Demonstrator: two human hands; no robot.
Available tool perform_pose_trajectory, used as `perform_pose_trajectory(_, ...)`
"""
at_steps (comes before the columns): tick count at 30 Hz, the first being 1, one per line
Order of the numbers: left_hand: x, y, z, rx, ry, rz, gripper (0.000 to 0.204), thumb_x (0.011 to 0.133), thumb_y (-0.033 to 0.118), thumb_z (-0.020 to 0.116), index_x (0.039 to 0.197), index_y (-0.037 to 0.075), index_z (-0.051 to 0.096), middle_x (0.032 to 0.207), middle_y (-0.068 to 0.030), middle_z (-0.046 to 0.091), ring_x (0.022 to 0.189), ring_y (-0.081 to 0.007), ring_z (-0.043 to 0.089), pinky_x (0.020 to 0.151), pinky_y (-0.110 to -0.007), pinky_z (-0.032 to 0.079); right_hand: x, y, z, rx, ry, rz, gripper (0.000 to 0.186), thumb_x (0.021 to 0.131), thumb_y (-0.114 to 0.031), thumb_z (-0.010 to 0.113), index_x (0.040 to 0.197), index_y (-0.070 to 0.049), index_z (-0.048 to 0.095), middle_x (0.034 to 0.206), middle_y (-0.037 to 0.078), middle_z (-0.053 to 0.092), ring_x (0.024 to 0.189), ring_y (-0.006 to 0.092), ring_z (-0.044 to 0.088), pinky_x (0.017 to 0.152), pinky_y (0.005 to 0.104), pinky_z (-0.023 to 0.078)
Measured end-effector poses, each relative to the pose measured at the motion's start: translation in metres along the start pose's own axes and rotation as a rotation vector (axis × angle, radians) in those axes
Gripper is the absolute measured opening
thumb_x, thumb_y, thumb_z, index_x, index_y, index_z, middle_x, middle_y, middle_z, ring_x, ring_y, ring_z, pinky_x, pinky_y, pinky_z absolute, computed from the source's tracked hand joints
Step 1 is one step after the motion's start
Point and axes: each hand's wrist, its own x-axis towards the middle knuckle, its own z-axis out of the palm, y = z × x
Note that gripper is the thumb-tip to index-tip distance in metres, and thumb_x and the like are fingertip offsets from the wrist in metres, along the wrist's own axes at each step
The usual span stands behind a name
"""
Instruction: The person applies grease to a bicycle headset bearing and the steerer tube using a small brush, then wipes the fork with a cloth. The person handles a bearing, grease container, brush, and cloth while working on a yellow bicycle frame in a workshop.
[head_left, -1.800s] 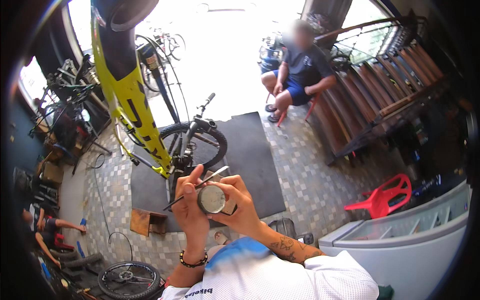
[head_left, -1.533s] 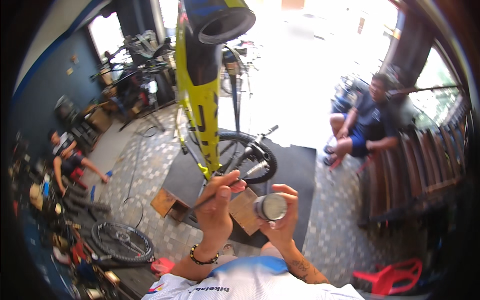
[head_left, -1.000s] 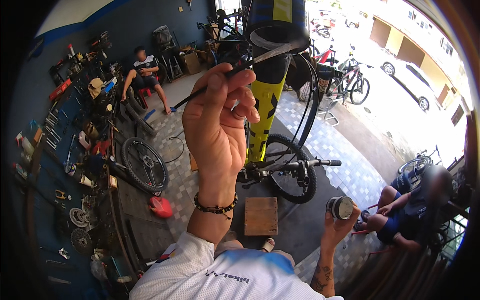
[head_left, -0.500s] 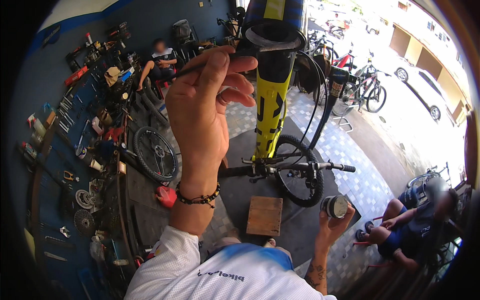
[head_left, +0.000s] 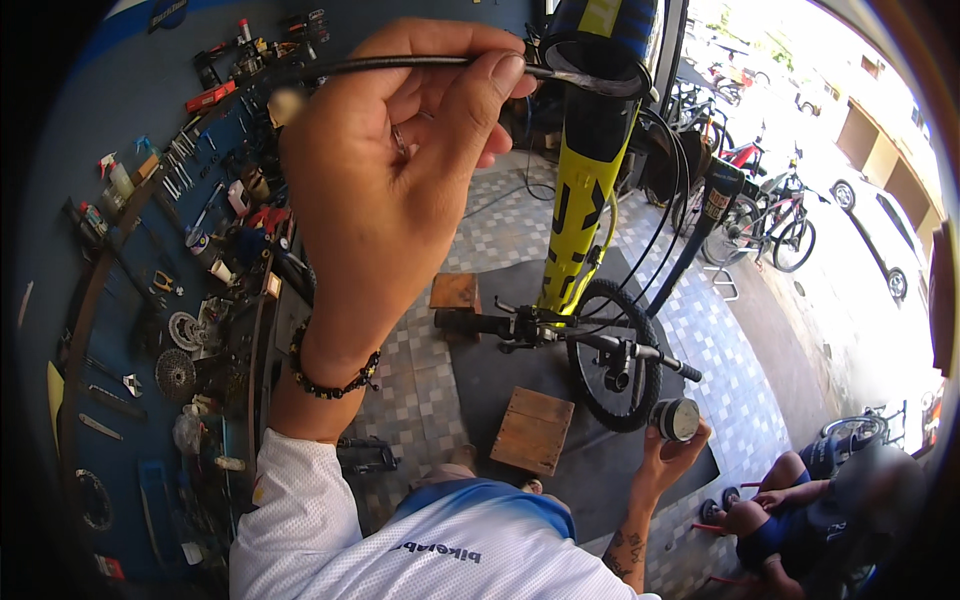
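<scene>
My left hand is raised at upper centre, thumb and fingers pinching a thin black-handled brush. The brush lies nearly level, its pale, smeared tip at the lower lip of the round head tube opening. That opening belongs to a yellow and black bike frame, turned with its handlebar hanging low. Down at the right, my right hand grips a small round jar with a dark side and a greyish top. What the jar contains cannot be made out.
A wooden box stands on the dark mat below, near a front wheel. Tools cover the wall board at left. A seated person is at lower right. Parked bikes and a white car stand outside.
My view has shifted, so the frame sits further right. The brush has swung level and its tip shows at the tube's lip. My right hand still holds the jar.
</scene>
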Motion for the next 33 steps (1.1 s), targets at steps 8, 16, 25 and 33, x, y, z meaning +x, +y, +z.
perform_pose_trajectory(8, -0.019, 0.011, 0.010, 0.482, -0.002, 0.412, 0.016, 0.096, -0.002, 0.071, 0.111, -0.004, 0.074, 0.103, -0.0109, 0.077, 0.085, -0.0142, 0.073, 0.073, -0.025, 0.059, 0.003, 0.003, -0.005, 0.021, -0.041, 0.004, 0.057, 0.081, -0.016, 0.086, 0.123, -0.004, 0.049, 0.129, 0.009, 0.050, 0.119, 0.0173, 0.052, 0.104, 0.0326, 0.042)
perform_pose_trajectory(16, -0.026, 0.016, 0.021, 0.438, 0.011, 0.272, 0.015, 0.098, 0.001, 0.070, 0.112, -0.004, 0.073, 0.102, -0.0119, 0.078, 0.078, -0.0137, 0.073, 0.068, -0.023, 0.058, 0.011, 0.003, -0.016, 0.030, -0.044, 0.022, 0.056, 0.081, -0.017, 0.086, 0.122, -0.004, 0.049, 0.129, 0.008, 0.050, 0.119, 0.0169, 0.051, 0.104, 0.0320, 0.042)
perform_pose_trajectory(25, -0.013, 0.010, 0.021, -0.112, 0.093, -0.153, 0.024, 0.103, 0.015, 0.066, 0.112, -0.006, 0.070, 0.096, -0.0192, 0.077, 0.069, -0.0164, 0.073, 0.061, -0.027, 0.059, 0.014, 0.002, -0.026, 0.050, -0.033, 0.033, 0.057, 0.081, -0.017, 0.086, 0.123, -0.004, 0.049, 0.129, 0.008, 0.050, 0.120, 0.0173, 0.051, 0.105, 0.0320, 0.041)
perform_pose_trajectory(33, -0.021, -0.023, 0.016, -0.844, 0.201, -0.517, 0.027, 0.103, 0.019, 0.065, 0.117, -0.003, 0.068, 0.104, -0.0192, 0.076, 0.079, -0.0183, 0.075, 0.068, -0.031, 0.064, 0.017, 0.012, -0.040, 0.038, -0.034, 0.022, 0.058, 0.081, -0.017, 0.086, 0.123, -0.004, 0.049, 0.128, 0.010, 0.050, 0.119, 0.0180, 0.052, 0.106, 0.0330, 0.041)
